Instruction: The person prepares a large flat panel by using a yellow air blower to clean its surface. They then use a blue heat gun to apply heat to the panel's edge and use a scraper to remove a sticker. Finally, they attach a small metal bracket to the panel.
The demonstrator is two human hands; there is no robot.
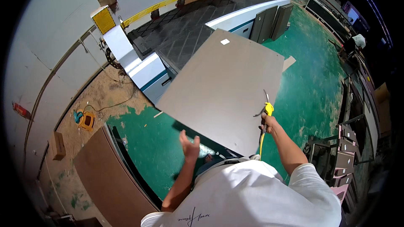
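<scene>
A large flat grey-brown panel (223, 88) lies in front of me, its far side by the dark machine bed. A white label (225, 41) is stuck near its far corner. In my right hand (267, 124), over the panel's right edge, is a yellow air blow gun (269, 109) with a thin nozzle pointing away from me. A yellow hose (261, 143) runs down from it toward my body. My left hand (189, 145) hangs just off the panel's near-left edge, fingers apart and holding nothing. Whether it touches the edge is hard to tell.
Beyond the panel stands a long white machine (147, 69) with a dark bed and yellow strip. Brown boards (113, 176) are stacked at lower left, near an orange stool (87, 120). More panels (345, 159) stand at right. Another person (359, 41) bends at far right.
</scene>
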